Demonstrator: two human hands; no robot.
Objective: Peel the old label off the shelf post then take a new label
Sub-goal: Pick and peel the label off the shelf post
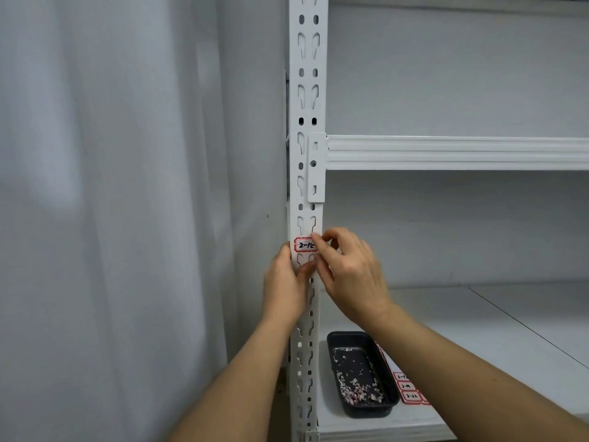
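A white slotted shelf post point(307, 90) runs up the middle of the view. A small red-bordered label point(305, 245) with handwritten digits is stuck flat on it. My left hand point(285, 283) clasps the post just below the label, thumb across the front. My right hand point(349, 272) is at the label's right edge, fingertips pinched against its upper right corner; I cannot tell whether the corner has lifted. A sheet of new red-bordered labels point(406, 387) lies on the lower shelf, partly hidden under my right forearm.
A black tray point(387, 406) holding several torn label scraps sits on the lower shelf point(510, 339) beside the post. A white crossbeam point(455, 153) spans above my hands. A pale curtain point(127, 202) hangs to the left.
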